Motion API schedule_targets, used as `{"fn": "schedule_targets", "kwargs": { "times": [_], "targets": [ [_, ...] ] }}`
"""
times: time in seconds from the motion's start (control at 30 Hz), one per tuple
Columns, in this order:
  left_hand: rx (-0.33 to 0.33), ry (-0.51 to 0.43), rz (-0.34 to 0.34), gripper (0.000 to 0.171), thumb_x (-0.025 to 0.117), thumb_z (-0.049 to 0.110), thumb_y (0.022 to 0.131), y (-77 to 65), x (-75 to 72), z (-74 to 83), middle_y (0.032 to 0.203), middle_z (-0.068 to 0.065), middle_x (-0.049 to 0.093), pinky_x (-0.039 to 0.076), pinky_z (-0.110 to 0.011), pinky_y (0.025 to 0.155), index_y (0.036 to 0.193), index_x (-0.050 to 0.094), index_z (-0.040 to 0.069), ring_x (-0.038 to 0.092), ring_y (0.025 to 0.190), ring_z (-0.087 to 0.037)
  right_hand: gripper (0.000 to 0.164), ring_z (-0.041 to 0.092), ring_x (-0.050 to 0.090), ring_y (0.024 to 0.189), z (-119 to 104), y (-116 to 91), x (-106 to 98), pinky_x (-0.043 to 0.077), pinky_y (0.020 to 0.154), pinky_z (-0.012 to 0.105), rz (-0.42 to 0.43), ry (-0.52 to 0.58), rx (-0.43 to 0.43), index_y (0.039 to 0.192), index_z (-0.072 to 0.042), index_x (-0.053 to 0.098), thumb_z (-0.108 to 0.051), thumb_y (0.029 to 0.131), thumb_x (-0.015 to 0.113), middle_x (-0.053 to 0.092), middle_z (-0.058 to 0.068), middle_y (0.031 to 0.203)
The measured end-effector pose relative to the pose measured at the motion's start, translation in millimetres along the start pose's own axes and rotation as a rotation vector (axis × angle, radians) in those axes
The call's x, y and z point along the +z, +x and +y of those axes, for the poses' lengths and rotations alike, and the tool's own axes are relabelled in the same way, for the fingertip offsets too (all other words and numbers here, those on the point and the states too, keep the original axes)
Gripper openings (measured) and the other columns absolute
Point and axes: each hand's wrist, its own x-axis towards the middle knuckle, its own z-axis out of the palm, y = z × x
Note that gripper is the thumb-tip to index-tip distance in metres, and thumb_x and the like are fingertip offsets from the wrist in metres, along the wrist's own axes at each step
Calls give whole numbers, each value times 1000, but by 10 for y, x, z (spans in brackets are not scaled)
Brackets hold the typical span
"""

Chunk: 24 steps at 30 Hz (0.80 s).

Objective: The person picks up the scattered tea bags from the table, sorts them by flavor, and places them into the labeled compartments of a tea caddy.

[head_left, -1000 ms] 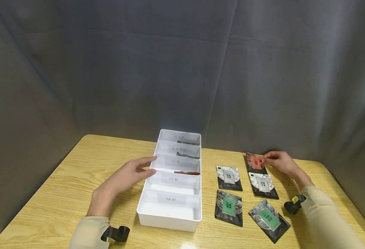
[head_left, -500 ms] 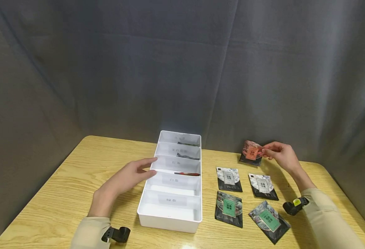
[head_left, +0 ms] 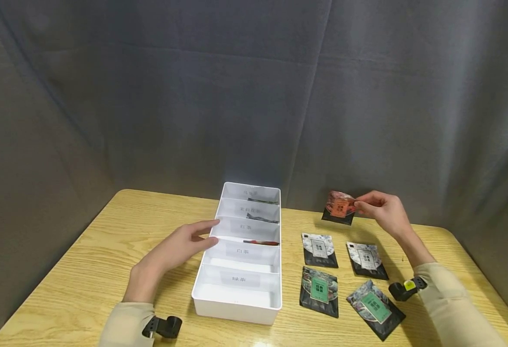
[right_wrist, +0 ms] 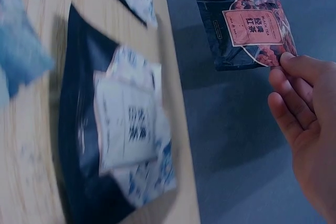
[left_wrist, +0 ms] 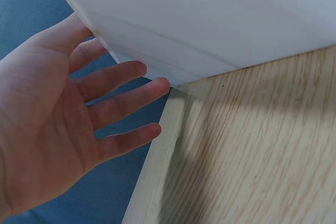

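Observation:
My right hand (head_left: 385,212) pinches a red-labelled black tea sachet (head_left: 339,208) by its edge, above the far right of the table. In the right wrist view the sachet (right_wrist: 252,31) shows "BLACK TEA" on its label, and thumb and fingertips grip one corner. My left hand (head_left: 180,246) rests at the left side of a white divided box (head_left: 236,313), fingers spread and nearly straight. In the left wrist view the left hand (left_wrist: 68,108) touches the box wall (left_wrist: 210,24). Some compartments hold a sachet, among them a red one (head_left: 261,242) in the middle compartment.
Two white-labelled sachets (head_left: 319,249) (head_left: 367,260) and two green-labelled sachets (head_left: 319,291) (head_left: 376,309) lie flat on the wooden table (head_left: 84,270), right of the box. A grey curtain (head_left: 193,106) hangs behind the table.
My right hand has lifted the red-labelled sachet off the table, from above one white-labelled sachet, and moved it left. The left hand has stayed at the box.

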Motion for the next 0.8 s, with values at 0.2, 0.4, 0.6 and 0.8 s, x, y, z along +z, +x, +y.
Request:
{"fn": "schedule_targets", "kwargs": {
  "times": [0.2, 0.4, 0.6, 0.8],
  "targets": [
    [-1, -1, -3, 59, 59, 51, 96, -2, -3, 0, 157, -1, 41, 43, -50, 112, 150, 44, 30, 51, 136, -31, 23, 9, 71, 81, -324, -19, 55, 59, 68, 23, 31, 9, -62, 103, -12, 75, -32, 96, 67, 75, 9, 94],
    [-2, -5, -2, 59, 60, 51, 96, 4, 2, 8, 157, -1, 42, 44, -49, 111, 150, 45, 30, 51, 135, -31, 13, -1, 67, 73, -703, -49, 116, 53, 61, 18, 75, 35, -172, 98, -10, 76, -22, 95, 70, 74, 11, 90],
    [1, 2, -3, 59, 59, 50, 97, -10, -10, 5, 156, -2, 42, 44, -50, 111, 150, 45, 29, 52, 134, -31, 5, 3, 65, 68, -1009, -92, 246, 46, 55, 17, 125, 42, -321, 93, -9, 76, -8, 91, 72, 74, 8, 85],
    [-5, -3, 0, 60, 60, 50, 97, -29, -30, -12, 156, -1, 42, 43, -50, 112, 150, 45, 26, 51, 136, -32, 11, 1, 63, 70, -1281, -116, 406, 49, 60, 15, 114, 97, -466, 92, -11, 77, -1, 87, 74, 74, 6, 83]
  ]
}}
